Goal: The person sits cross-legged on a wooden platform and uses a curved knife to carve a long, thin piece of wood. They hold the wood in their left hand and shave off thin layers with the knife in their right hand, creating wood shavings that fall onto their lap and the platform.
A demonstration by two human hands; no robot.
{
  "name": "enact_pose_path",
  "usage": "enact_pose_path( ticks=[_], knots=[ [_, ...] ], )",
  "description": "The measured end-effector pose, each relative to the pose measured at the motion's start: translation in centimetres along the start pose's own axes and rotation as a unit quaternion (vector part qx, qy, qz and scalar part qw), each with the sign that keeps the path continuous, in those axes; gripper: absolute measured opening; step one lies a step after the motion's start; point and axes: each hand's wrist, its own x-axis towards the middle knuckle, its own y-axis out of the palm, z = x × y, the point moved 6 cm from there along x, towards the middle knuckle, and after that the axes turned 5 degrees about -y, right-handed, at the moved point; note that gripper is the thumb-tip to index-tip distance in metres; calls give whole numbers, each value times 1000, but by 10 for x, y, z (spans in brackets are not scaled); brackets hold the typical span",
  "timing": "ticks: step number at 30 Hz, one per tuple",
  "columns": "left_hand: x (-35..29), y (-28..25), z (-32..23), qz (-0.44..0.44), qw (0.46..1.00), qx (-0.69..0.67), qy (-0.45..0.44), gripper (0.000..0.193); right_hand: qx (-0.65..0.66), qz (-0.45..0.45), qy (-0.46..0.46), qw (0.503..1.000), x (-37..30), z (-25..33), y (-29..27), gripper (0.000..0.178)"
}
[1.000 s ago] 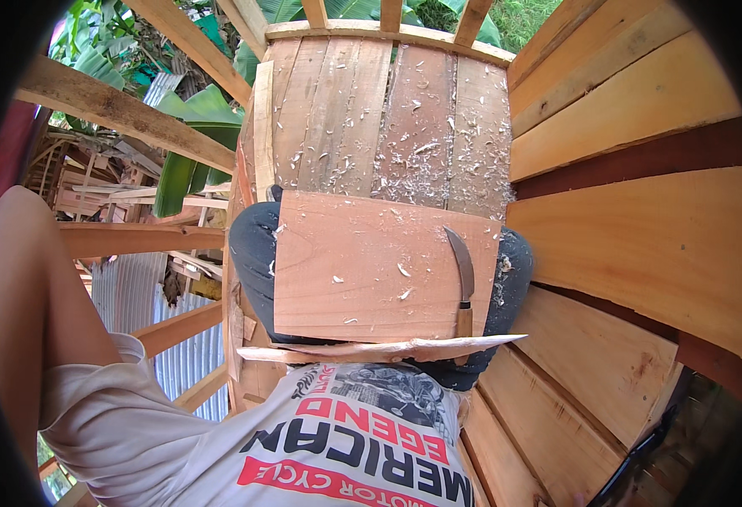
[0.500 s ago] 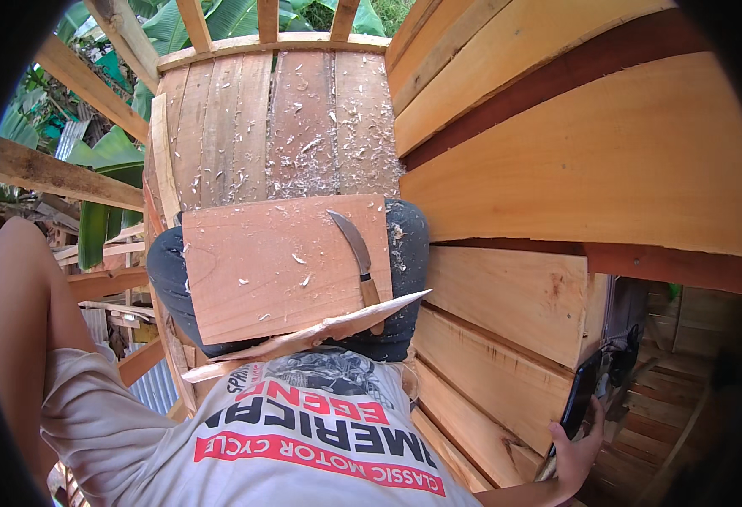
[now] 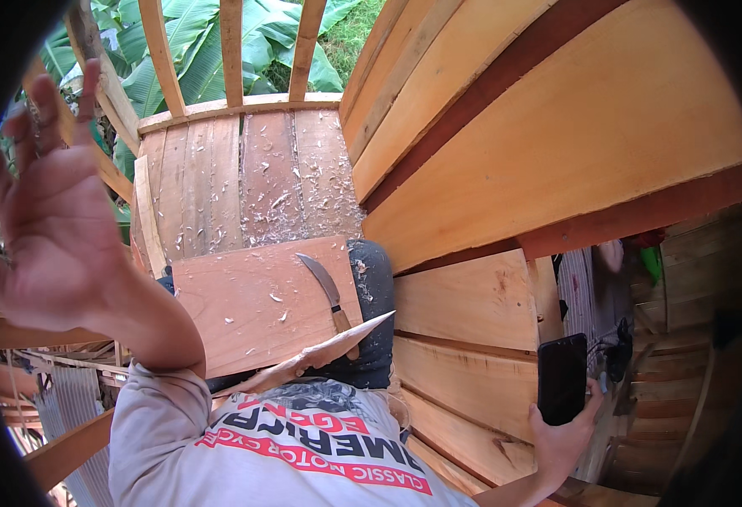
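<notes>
At the far left my left hand [image 3: 54, 241] is raised with its fingers spread and nothing in it. My right hand [image 3: 563, 439], at the lower right, grips a smartphone [image 3: 562, 380] with a dark screen. Across my lap lies a flat reddish wooden board [image 3: 236, 291] with a few shavings on it. A knife [image 3: 322, 280] with a curved blade and wooden handle rests on the board's right part. A long pale piece of wood [image 3: 324, 351], whittled to a point at its right end, lies between the board and my shirt, over the knife's handle end.
Wood shavings cover the plank floor [image 3: 261, 186] ahead of me. A plank wall [image 3: 557, 144] rises on the right, with an opening behind the phone. Upright wooden rails [image 3: 231, 55] stand at the far side, and broad green leaves [image 3: 193, 63] show beyond them.
My left hand has come up into view at the left, its arm bent. My right hand has turned the phone so its dark screen faces me. The view has shifted.
</notes>
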Motion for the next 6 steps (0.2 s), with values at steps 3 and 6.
enact_pose_path(
  ticks=[3, 6],
  knots=[
    [-57, 30, 106, 60, 985, 30, -156, 31, 27, -73, 1, 997, -21, 29, 2, 79],
    [-112, 89, 135, 207, 902, 136, -354, 46, 166, -100, 10, 981, -35, 56, 24, 77]
  ],
)
